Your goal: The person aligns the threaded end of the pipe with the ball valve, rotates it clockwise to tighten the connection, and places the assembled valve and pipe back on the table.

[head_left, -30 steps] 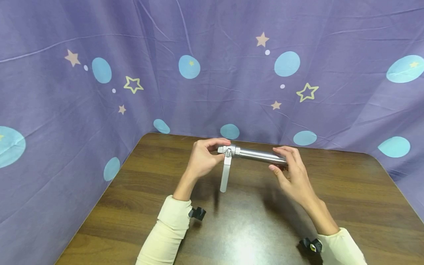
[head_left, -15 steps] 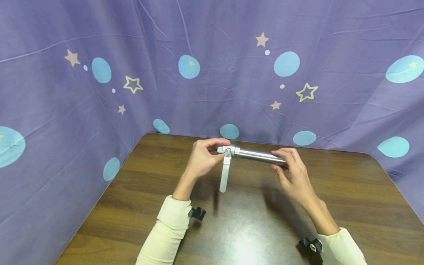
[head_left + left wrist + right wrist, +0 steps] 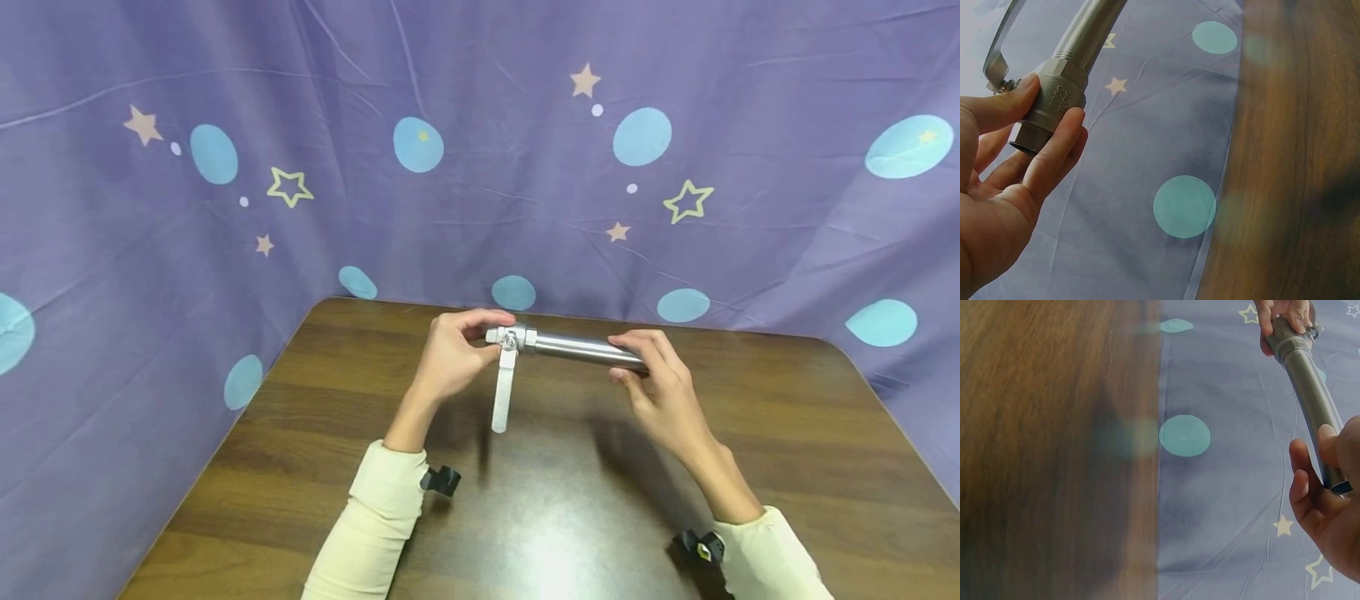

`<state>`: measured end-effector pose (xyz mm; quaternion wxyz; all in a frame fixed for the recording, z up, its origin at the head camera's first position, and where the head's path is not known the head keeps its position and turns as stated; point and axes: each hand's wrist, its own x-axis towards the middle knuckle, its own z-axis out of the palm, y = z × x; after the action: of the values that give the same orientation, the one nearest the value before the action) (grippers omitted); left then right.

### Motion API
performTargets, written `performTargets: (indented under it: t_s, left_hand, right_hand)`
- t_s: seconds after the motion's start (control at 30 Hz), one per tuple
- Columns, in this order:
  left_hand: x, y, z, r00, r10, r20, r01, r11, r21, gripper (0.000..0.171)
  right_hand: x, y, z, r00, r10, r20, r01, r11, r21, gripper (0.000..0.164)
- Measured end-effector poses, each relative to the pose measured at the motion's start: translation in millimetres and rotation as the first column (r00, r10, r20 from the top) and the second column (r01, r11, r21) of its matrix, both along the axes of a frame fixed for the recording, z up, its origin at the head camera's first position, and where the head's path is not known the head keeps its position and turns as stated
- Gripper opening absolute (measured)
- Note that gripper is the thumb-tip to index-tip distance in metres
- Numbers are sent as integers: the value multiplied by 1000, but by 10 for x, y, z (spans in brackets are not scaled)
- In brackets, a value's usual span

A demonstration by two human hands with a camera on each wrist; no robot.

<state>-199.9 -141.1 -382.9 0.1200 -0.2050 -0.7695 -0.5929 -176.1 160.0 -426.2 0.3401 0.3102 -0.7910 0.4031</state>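
Note:
A silver ball valve [image 3: 512,337] is joined to one end of a shiny metal pipe [image 3: 577,348], and both are held up over the table. My left hand [image 3: 456,360] pinches the valve body between thumb and fingers; raised lettering shows on the valve body [image 3: 1059,100] in the left wrist view. The flat lever handle [image 3: 503,396] points down toward me. At the pipe's other end my right hand [image 3: 669,404] grips with thumb below and fingers above. In the right wrist view the pipe's dark open end [image 3: 1340,487] shows beside the palm.
The brown wooden table [image 3: 300,467] spreads beneath both hands. A purple curtain [image 3: 510,192] with stars and blue ovals hangs behind it and along the left side. Black camera mounts [image 3: 441,480] sit by the cream sleeves [image 3: 367,525].
The head view has shifted slightly. My right thumb and fingers have moved a little on the pipe, while my left hand keeps its hold on the valve.

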Motion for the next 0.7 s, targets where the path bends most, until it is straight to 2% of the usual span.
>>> performTargets:
  t_s: [0.27, 0.43, 0.7]
  left_hand:
    - [12, -5, 10, 1000, 6, -6, -6, 1000, -2, 37]
    - [23, -12, 13, 1000, 5, -9, -5, 1000, -7, 38]
    - [13, 3, 4, 1000, -7, -11, 7, 1000, 7, 38]
  right_hand:
    - [3, 6, -13, 996, 21, 82, -22, 1000, 11, 47]
    - [12, 5, -22, 993, -7, 122, 4, 1000, 27, 45]
    - [8, 6, -23, 994, -26, 106, 21, 998, 54, 46]
